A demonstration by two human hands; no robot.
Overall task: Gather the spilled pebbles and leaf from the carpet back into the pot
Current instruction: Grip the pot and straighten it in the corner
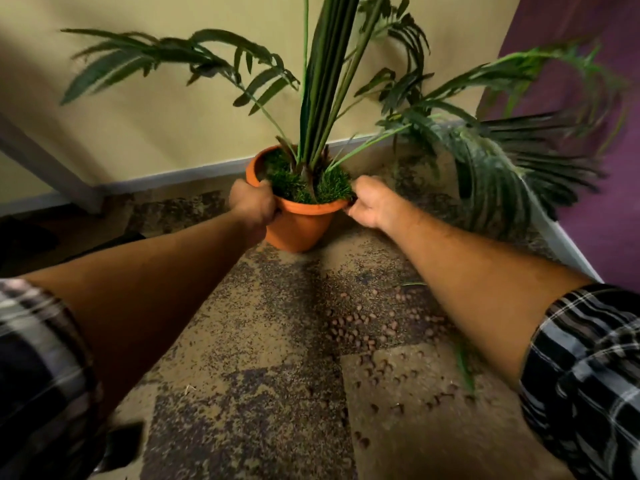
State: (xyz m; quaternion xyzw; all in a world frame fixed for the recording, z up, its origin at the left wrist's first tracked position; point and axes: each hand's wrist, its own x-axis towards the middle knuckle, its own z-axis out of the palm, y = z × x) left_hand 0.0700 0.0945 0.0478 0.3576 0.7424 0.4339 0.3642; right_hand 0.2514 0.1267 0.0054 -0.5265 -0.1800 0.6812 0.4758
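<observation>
Left sleeve (38, 368): dark plaid, rolled above a bare forearm that reaches forward.
Left hand (254, 204): fingers curled over the left rim of the pot, gripping it.
Pot (298, 225): orange plastic, upright on the carpet near the wall corner, holding a green grass mat and a tall palm-like plant (325, 98).
Right hand (369, 202): fingers curled onto the pot's right rim, clamped on it.
Pebbles (367, 330): small brownish pieces scattered on the carpet (242, 341) in front of the pot, between the forearms and toward the right one.
Leaf (465, 370): thin green blade lying on the carpet just beside the right forearm, among the pebbles.
Right sleeve (588, 372): plaid, rolled up.
</observation>
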